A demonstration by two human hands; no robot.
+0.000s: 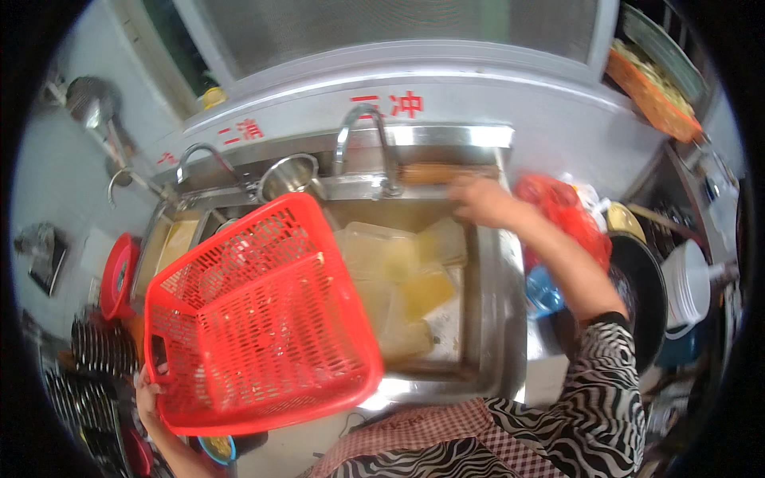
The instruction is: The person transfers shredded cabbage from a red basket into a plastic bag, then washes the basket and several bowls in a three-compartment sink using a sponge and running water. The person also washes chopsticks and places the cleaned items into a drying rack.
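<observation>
My left hand (149,391) grips the near left edge of a red plastic slotted basket (263,334), which is tilted over the left part of a steel sink. The basket holds only small bits of debris. My right hand (481,200), blurred, is over the sink's back right corner, beside a brown cylindrical thing (430,174) on the back ledge. Whether its fingers hold anything cannot be told. Several clear plastic containers (382,245) and a yellow piece (427,293) lie in the water of the sink (502,322). A curved steel faucet (391,149) stands behind.
A steel pot (290,176) stands behind the basket, near a second faucet (206,156). Right of the sink are a red plastic bag (556,215), a black wok (642,299) and a white bucket (687,293). A red basin (118,275) and dish racks are at left.
</observation>
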